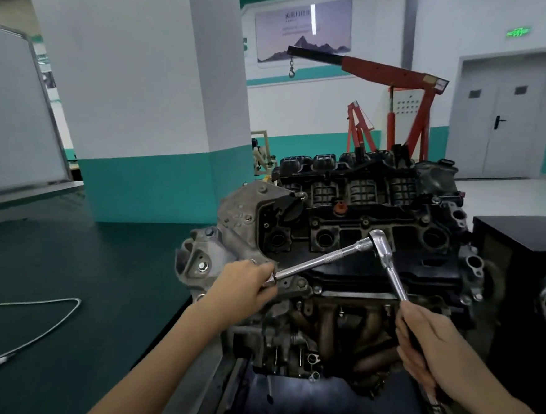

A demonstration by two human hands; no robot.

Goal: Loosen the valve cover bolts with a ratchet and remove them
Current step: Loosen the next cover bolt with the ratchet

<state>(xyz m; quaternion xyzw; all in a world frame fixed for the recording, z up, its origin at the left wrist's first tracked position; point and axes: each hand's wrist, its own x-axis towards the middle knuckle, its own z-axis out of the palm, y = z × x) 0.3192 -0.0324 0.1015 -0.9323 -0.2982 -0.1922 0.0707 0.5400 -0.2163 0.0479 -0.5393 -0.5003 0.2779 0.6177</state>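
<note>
Two hands share one tool nearest us. Our right hand is curled round the dark grip of the ratchet, low over the front of the engine. Our left hand pinches the free tip of the long extension bar, which juts sideways from the ratchet's head. That tip sits in our fingers, not on a bolt, and we cannot tell whether a socket is fitted there.

Just beyond, the head hangs over the black valve cover. The small bolts along the cover look seated, so we judge the loosening hardly begun.

The risks come from the bar's length. If we set it on a bolt at a tilt, it may ride off and round the head, and a slip would throw our knuckles against the rusty pipes below. A freed bolt could roll into one of the open round wells in the cover.

Farther left, a bent rod lies on the green counter. A red crane stands far behind.
</note>
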